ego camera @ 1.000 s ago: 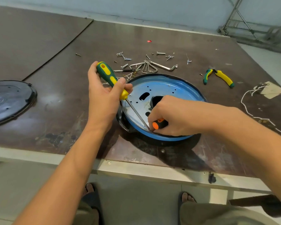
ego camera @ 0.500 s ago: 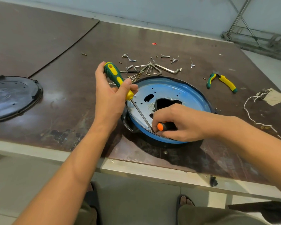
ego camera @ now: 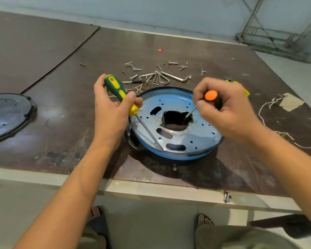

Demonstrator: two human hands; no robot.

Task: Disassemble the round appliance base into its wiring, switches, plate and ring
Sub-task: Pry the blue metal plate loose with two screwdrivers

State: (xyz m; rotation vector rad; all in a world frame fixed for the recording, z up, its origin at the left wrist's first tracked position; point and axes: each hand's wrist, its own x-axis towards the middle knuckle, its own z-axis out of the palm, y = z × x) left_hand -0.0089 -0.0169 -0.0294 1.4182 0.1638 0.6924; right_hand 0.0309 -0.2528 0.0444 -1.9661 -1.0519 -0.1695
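At the centre of the frame, on the dark brown table [ego camera: 75,112], lies the round appliance base, a pale blue perforated metal plate [ego camera: 203,133] seated in a black outer ring [ego camera: 169,89]. The base sits close to the table's near edge, and its plate has a ragged central opening [ego camera: 176,120] and several oblong slots.

Left of the base, the left hand [ego camera: 111,114] grips the green and yellow screwdriver [ego camera: 118,90] around its handle. The shaft slants down to the right across the plate, with its tip at the plate's lower rim, where it meets the ring.

Right of centre, the right hand [ego camera: 230,110] closes its fingers round the black screwdriver with an orange cap [ego camera: 212,97]. Its thin shaft points down and left, and the tip reaches the upper right edge of the central opening.

Toward the top of the frame, behind the base, lie bent silver hex keys [ego camera: 162,78] and scattered loose screws [ego camera: 172,63]. Yellow and green pliers [ego camera: 247,92] show partly behind the right hand. A white wire [ego camera: 261,116] loops at the right edge, and a black round cover [ego camera: 9,114] lies at the left edge.
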